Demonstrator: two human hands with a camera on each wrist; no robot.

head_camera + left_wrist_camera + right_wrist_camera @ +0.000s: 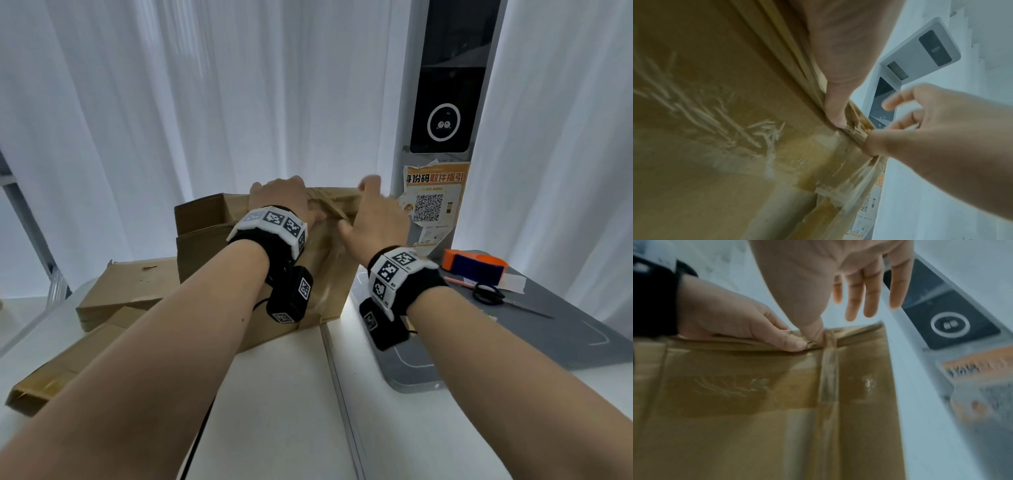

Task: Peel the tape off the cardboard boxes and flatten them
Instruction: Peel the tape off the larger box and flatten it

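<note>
A brown cardboard box (205, 253) stands upright on the white table (281, 394). My left hand (277, 195) grips its top edge, fingers curled over the far side and thumb (834, 107) on the near face. A clear tape strip (828, 378) runs down the box face from that edge. My right hand (373, 219) is just right of the left; its thumb (813, 334) presses on the wrinkled tape at the top edge, and its other fingers (869, 293) are straight and off the box. The box's far side is hidden.
Flattened cardboard (116, 301) lies stacked on the table at the left. On a grey mat (565, 335) to the right are an orange and blue tape dispenser (476, 263) and scissors (489, 294). A grey kiosk post (442, 113) with a QR poster (431, 205) stands behind.
</note>
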